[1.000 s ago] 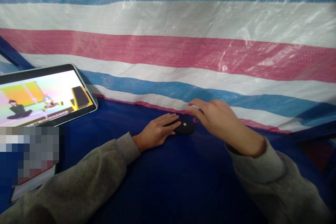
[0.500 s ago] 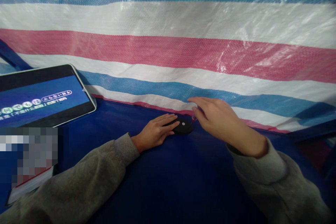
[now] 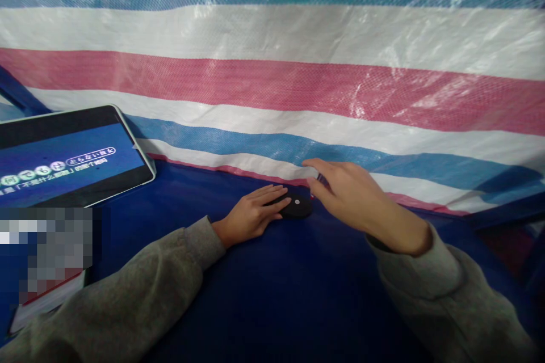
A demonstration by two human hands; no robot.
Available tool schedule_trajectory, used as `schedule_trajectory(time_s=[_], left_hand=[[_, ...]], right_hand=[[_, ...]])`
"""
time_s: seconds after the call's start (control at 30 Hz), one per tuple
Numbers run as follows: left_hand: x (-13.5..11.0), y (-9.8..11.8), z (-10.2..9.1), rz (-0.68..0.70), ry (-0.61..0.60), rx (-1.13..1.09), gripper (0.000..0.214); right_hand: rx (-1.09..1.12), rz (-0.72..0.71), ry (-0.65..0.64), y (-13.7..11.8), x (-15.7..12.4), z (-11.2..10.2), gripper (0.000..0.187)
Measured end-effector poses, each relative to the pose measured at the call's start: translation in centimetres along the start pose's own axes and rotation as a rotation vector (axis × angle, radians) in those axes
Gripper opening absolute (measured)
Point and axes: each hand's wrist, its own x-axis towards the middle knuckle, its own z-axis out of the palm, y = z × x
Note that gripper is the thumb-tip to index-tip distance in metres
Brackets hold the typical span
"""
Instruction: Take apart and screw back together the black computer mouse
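My left hand [image 3: 251,211] holds a black, oval computer mouse [image 3: 301,207] against the dark blue surface. Its fingers lie across the top and far edge, with the thumb at the near edge, and a white dot shows on the uncovered right end. Just right of the mouse and raised over it is my right hand [image 3: 347,195], its thumb and fingers curled round a slim, dark object [image 3: 321,180] with a bit of red at its lower end. Most of that object is hidden by the hand, so its kind cannot be made out.
A tablet with a white rim [image 3: 151,170] leans at the left, its screen showing text on blue. Below it lies a flat item [image 3: 46,300], partly blurred out. Behind the dark blue tabletop [image 3: 272,295] hangs a striped plastic sheet [image 3: 255,85].
My right hand has shifted very slightly and its thumb has moved a little left, showing more of the slim object. My left hand and the mouse stay put.
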Motion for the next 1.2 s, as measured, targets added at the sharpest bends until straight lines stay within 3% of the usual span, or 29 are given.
schedule_trajectory(time_s=[0.1,0.27,0.47,0.63,0.77,1.2], left_hand=[[-0.03,-0.05,0.01,0.006,0.002,-0.001,0.040],[-0.06,-0.09,-0.02,0.006,-0.003,0.002,0.040],[-0.11,-0.06,0.04,-0.002,-0.006,0.001,0.039],[-0.21,-0.22,0.19,0.000,-0.011,0.000,0.039],[-0.13,-0.16,0.05,0.007,-0.010,0.010,0.039],[-0.31,-0.21,0.29,0.009,-0.009,0.011,0.042]], right_hand=[[0.002,-0.028,0.017,0.02,-0.01,0.04,0.038],[-0.040,0.054,-0.037,0.08,0.08,0.06,0.044],[-0.013,-0.008,0.007,-0.06,-0.01,0.00,0.039],[-0.034,0.042,-0.030,-0.12,-0.06,-0.15,0.043],[0.029,-0.028,0.014,-0.02,-0.11,-0.18,0.041],[-0.083,-0.025,-0.024,-0.11,-0.09,-0.14,0.034]])
